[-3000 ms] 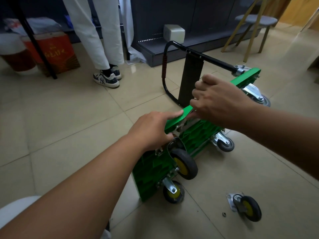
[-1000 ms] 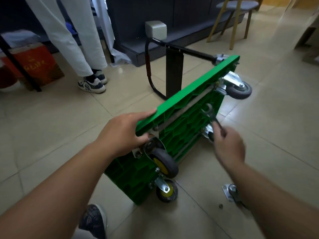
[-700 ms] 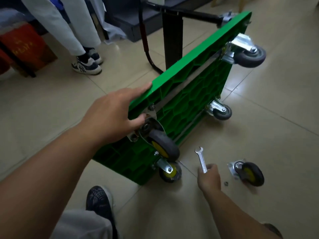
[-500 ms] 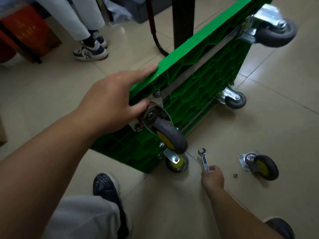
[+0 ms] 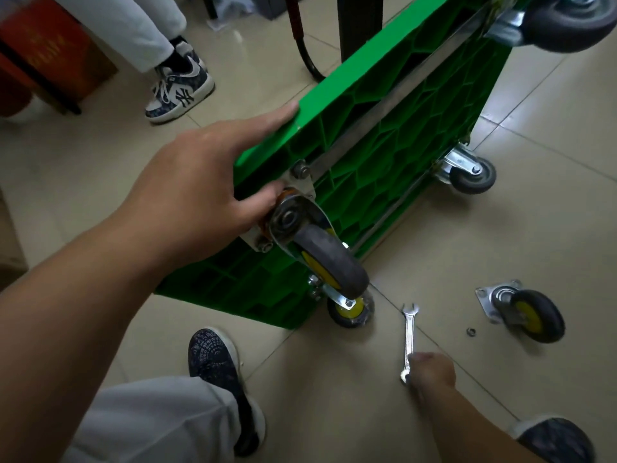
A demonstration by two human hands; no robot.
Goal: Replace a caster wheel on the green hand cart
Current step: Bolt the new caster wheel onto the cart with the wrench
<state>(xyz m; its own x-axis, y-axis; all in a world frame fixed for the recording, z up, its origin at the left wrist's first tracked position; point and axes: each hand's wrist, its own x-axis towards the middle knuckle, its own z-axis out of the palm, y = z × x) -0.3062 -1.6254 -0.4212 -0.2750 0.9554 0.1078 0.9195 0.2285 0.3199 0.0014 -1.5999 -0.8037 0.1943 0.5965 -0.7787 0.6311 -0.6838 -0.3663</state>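
Note:
The green hand cart stands on its side edge with the ribbed underside facing me. My left hand grips its upper edge, fingers along the top and thumb beside the plate of a caster with a grey tyre and yellow hub. A second caster touches the floor below it, and two grey ones sit at the far end. A loose caster lies on the tiles, a small nut beside it. My right hand holds the lower end of a silver wrench lying on the floor.
Another person's white trouser leg and patterned sneaker stand at the upper left near a red box. The cart's black handle reaches the floor behind the deck. My own shoes are at the bottom on the beige tiles.
My right hand took the wrench away from the cart's underside and brought it down onto the floor next to the loose caster. My left hand kept its grip on the cart's edge.

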